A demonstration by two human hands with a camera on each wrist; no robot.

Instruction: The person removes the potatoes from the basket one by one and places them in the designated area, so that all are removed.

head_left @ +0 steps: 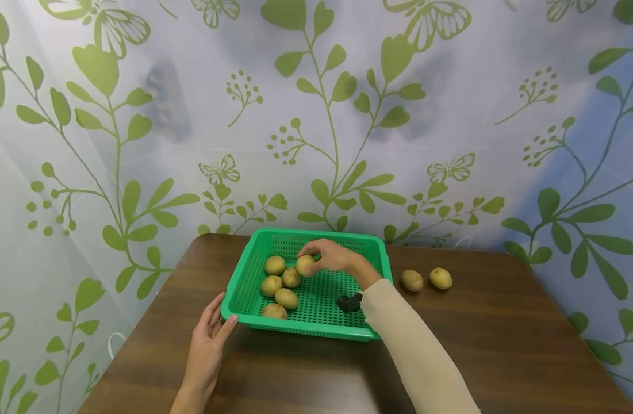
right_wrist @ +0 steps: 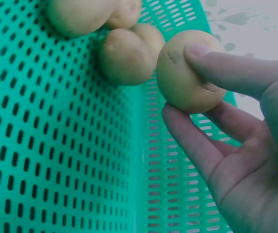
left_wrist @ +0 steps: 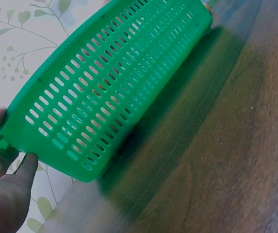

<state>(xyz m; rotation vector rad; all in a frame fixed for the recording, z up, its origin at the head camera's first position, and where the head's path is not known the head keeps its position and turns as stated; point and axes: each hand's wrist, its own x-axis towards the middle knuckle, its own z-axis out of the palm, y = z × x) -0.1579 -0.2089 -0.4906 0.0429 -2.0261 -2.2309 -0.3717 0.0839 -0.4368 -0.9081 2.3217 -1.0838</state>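
A green plastic basket (head_left: 316, 329) with slotted walls stands on the table. My left hand (head_left: 204, 345) grips its near left corner; in the left wrist view the thumb and fingers of the left hand (left_wrist: 5, 201) are around the rim. Over the inside of the basket, my right hand (head_left: 337, 256) pinches a yellow potato (right_wrist: 185, 80) between thumb and fingers. Several other potatoes (head_left: 287, 298) lie along the basket's left side, one of them (head_left: 291, 278) right beside the held potato. The right wrist view shows the held potato above the slotted base, close to a wall.
A small black object (head_left: 349, 303) lies in the right part of the basket, partly hidden by my right sleeve (head_left: 414, 345). Two more potatoes (head_left: 411, 280) rest on the brown wooden table (head_left: 502, 333) to the basket's right. A leaf-patterned curtain (head_left: 316, 144) hangs behind the table.
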